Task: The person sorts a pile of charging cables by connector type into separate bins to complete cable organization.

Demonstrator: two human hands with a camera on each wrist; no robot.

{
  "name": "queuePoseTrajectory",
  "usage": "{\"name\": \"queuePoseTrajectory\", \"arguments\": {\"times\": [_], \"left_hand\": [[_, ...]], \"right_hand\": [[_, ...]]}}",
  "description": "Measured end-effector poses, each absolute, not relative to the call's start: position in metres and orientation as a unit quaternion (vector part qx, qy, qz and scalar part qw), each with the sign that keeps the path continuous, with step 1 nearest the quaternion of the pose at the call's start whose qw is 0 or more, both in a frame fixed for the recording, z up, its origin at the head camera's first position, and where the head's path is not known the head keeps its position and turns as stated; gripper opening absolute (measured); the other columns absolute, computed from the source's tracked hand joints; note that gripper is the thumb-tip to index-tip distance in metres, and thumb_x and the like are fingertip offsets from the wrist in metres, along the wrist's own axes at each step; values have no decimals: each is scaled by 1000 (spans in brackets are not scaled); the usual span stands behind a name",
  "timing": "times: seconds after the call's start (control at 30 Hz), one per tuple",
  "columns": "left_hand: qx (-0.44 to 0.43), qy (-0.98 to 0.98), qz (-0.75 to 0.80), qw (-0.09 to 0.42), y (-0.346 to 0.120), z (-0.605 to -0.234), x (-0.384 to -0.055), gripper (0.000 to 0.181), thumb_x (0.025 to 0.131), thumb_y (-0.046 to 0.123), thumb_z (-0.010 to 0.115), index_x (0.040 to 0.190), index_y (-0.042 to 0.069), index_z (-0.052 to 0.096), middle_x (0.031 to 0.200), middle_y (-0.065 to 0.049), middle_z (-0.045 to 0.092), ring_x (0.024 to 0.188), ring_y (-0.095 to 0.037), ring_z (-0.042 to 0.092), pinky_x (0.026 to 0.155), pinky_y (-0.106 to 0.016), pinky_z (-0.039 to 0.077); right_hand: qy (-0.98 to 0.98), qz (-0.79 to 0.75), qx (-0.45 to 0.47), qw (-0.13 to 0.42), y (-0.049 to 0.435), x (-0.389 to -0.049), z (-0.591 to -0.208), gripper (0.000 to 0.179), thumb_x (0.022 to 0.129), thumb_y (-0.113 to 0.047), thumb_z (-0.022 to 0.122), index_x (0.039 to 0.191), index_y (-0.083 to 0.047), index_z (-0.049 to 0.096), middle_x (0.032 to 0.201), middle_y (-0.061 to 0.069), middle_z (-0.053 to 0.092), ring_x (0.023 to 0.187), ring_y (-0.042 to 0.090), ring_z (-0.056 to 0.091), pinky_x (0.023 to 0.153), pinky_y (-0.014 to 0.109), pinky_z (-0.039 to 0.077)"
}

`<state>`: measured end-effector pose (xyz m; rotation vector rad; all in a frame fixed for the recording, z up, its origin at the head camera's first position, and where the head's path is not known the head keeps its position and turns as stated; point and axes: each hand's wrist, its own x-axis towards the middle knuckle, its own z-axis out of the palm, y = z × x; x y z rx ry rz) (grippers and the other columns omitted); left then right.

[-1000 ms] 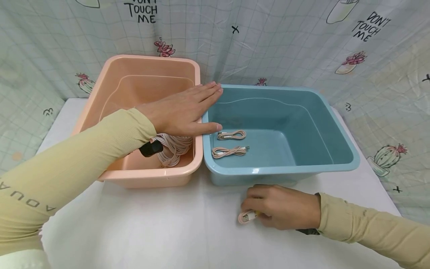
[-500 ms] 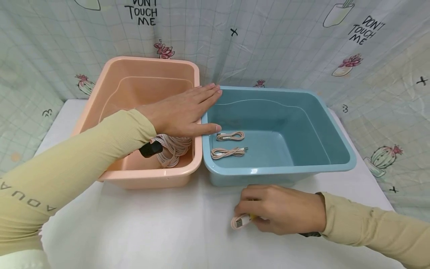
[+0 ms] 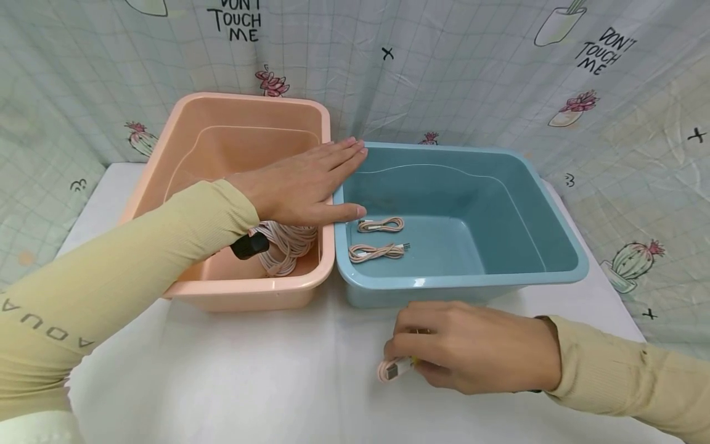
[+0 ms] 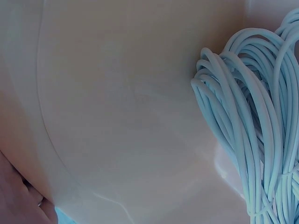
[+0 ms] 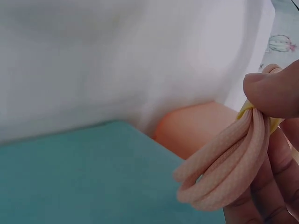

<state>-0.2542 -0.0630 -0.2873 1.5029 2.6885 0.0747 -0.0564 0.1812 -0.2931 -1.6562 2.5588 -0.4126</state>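
My right hand (image 3: 471, 348) pinches a coiled pink USB cable (image 3: 388, 370) just in front of the blue bin (image 3: 424, 282). Its white plug pokes out past the fingers, and in the right wrist view a yellow tie (image 5: 246, 112) binds the looped cable (image 5: 229, 163). With straight fingers, my left hand (image 3: 305, 182) rests across the touching rims of the peach bin (image 3: 249, 285) and the blue bin. Below its wrist, a larger bundle of pale cables (image 3: 288, 243) lies in the peach bin; the left wrist view shows this cable bundle (image 4: 252, 116) close up.
Inside the blue bin, two coiled cables lie at the left: an upper coil (image 3: 383, 224) and a lower coil (image 3: 377, 251). A white cloth (image 3: 249, 376) covers the table. Printed curtains (image 3: 444, 74) stand behind and at the sides.
My right hand has shifted slightly left and toward me with the cable, and its wrist has turned a little. The left hand has stayed in place on the rims.
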Motion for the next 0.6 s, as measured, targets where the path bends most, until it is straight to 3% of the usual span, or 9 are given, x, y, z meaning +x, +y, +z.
{"name": "queuePoseTrajectory", "arguments": {"times": [0.6], "left_hand": [[487,872,26,28,-63,-288,-255,93,94,70,34,157,10,2,167,-5,0,157,-22,-2,129,-41,7]], "right_hand": [[813,-118,-568,-38,175,-62,-256,47,74,1,73,112,-26,63,103,-16,61,89,-4,52,75,3,41]]}}
